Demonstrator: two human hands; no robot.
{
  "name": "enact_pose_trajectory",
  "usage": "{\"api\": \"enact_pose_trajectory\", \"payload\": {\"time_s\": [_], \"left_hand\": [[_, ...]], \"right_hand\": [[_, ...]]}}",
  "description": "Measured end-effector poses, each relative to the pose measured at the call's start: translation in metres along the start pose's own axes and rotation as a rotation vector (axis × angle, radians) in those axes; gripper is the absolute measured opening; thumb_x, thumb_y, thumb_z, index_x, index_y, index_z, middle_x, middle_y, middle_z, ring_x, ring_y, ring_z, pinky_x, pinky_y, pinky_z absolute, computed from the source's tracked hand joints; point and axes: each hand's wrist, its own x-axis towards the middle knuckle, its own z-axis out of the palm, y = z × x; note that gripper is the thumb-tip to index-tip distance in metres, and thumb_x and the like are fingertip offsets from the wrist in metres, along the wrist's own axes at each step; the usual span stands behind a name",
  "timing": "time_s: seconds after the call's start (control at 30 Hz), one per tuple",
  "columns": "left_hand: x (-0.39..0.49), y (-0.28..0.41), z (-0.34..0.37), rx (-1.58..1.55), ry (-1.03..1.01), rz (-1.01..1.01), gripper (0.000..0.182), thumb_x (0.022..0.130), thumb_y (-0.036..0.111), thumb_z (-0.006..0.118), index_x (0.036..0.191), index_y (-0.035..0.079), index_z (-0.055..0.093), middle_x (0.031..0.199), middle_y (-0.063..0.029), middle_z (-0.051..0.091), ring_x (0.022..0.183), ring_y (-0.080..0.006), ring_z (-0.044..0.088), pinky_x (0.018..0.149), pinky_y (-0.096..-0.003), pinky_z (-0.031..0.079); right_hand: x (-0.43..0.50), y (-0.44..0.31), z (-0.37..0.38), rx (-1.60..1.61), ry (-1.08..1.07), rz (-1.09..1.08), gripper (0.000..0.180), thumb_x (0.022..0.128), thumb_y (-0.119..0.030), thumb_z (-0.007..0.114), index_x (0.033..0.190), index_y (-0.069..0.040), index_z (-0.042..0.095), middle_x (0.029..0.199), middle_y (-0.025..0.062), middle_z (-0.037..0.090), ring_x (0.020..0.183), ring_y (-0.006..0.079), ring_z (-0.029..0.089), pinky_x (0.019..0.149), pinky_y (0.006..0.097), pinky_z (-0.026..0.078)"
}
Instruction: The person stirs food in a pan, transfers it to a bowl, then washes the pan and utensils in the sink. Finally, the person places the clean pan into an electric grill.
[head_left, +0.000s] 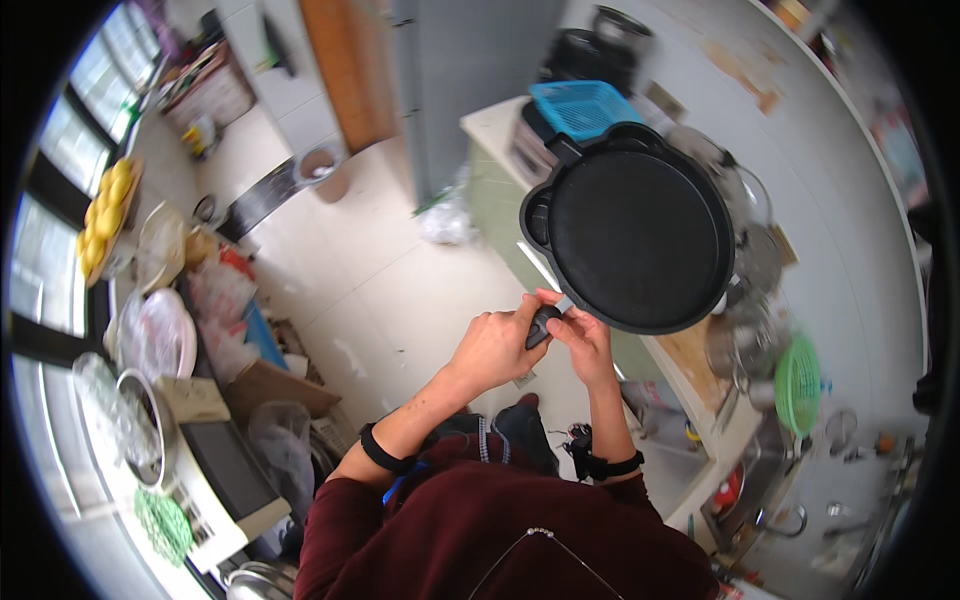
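A round black frying pan is held out in front of me to the right, its flat inside facing up. Raised, rounded lobes and a short black tab stick out from its far-left rim. My left hand grips the pan's dark handle, thumb and forefinger toward the pan. At the base of that handle, close to the rim, my right hand has its thumb and fingers around the joint, where a small grey piece shows. The fingertips beneath are partly hidden.
Beyond the pan, a blue plastic basket sits on the counter. Metal pots and a green colander line the wall at right. A microwave stands at left. A waste bin is on the floor ahead.
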Motion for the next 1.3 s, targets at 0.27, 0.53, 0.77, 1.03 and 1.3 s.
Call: {"api": "enact_pose_trajectory", "payload": {"time_s": [0.27,0.53,0.77,1.03,1.3], "left_hand": [[-0.019,-0.129,-0.135,0.049,0.359,-0.347,0.041,0.084,0.023,0.072,0.117,0.004,0.057,0.076,-0.0232,0.07,0.071,-0.0438,0.069,0.066,-0.0503,0.057],[0.021,-0.283,-0.288,0.112,0.546,-0.648,0.037,0.082,0.023,0.08,0.106,-0.001,0.064,0.075,-0.0219,0.069,0.072,-0.0379,0.072,0.064,-0.0421,0.055],[0.028,-0.414,-0.423,0.278,0.696,-0.712,0.038,0.083,0.027,0.077,0.109,0.003,0.062,0.075,-0.0237,0.069,0.074,-0.0444,0.069,0.068,-0.0513,0.056],[0.045,-0.574,-0.599,0.235,0.822,-0.918,0.041,0.081,0.026,0.076,0.109,-0.001,0.063,0.084,-0.0262,0.07,0.083,-0.0457,0.068,0.073,-0.0503,0.054],[0.098,-0.765,-0.773,0.228,0.914,-0.895,0.046,0.082,0.024,0.073,0.118,-0.002,0.064,0.069,-0.0201,0.069,0.06,-0.0333,0.071,0.062,-0.043,0.057]], "right_hand": [[0.18,0.045,0.151,-0.035,-0.537,0.243,0.042,0.102,-0.01,0.06,0.14,0.007,0.056,0.135,0.0107,0.063,0.126,0.0164,0.057,0.11,0.0327,0.042],[0.396,0.119,0.315,-0.02,-0.912,0.284,0.036,0.107,-0.018,0.053,0.137,0.002,0.061,0.124,0.005,0.068,0.111,0.0117,0.061,0.101,0.0297,0.048],[0.535,0.17,0.484,0.05,-1.089,0.363,0.04,0.108,-0.025,0.052,0.137,0.001,0.061,0.118,0.0051,0.069,0.107,0.0124,0.064,0.098,0.0317,0.05],[0.699,0.236,0.694,0.076,-1.231,0.41,0.037,0.107,-0.027,0.056,0.127,0.001,0.066,0.107,0.0027,0.07,0.096,0.0101,0.065,0.09,0.0297,0.053],[0.876,0.291,0.872,-0.094,-1.037,0.344,0.039,0.103,-0.036,0.06,0.108,0.001,0.072,0.089,-0.0024,0.065,0.083,0.0048,0.056,0.073,0.024,0.045]]}}
